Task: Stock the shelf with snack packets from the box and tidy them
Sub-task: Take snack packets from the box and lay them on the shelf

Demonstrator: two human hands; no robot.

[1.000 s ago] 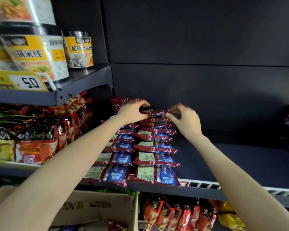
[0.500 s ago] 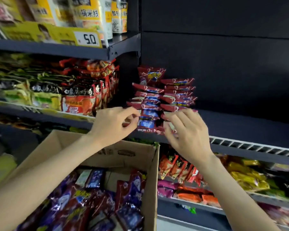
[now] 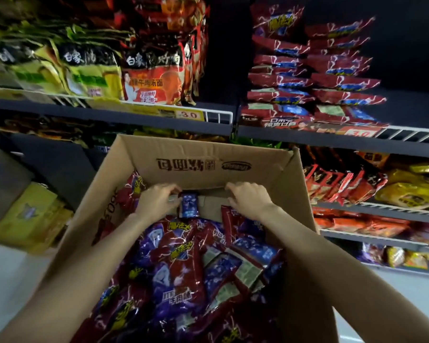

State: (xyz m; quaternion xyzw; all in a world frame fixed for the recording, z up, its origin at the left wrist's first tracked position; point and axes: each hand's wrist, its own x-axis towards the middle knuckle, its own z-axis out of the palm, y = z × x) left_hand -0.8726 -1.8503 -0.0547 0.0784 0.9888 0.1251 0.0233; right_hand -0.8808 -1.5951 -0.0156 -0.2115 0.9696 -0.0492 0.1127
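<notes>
An open cardboard box (image 3: 208,159) in front of me holds several red and purple-blue snack packets (image 3: 183,273) in a loose heap. Both my hands reach into its far end. My left hand (image 3: 156,201) grips the left edge of a small upright purple-blue packet (image 3: 189,205). My right hand (image 3: 249,199) hangs knuckles up over a standing red packet (image 3: 229,220) near the box's far wall, its fingertips hidden. On the shelf (image 3: 307,134) above the box, matching red and blue packets (image 3: 307,80) lie in two overlapping rows.
Instant noodle bags (image 3: 149,78) fill the shelf section to the left, behind a yellow price strip (image 3: 188,115). Lower shelves at right hold orange and yellow bags (image 3: 357,184). A yellow carton (image 3: 32,214) stands on the floor at left.
Both hands have left the packet rows on the shelf and dropped into the box. My view has tilted down from the shelf to the box, and the left hand now holds a packet.
</notes>
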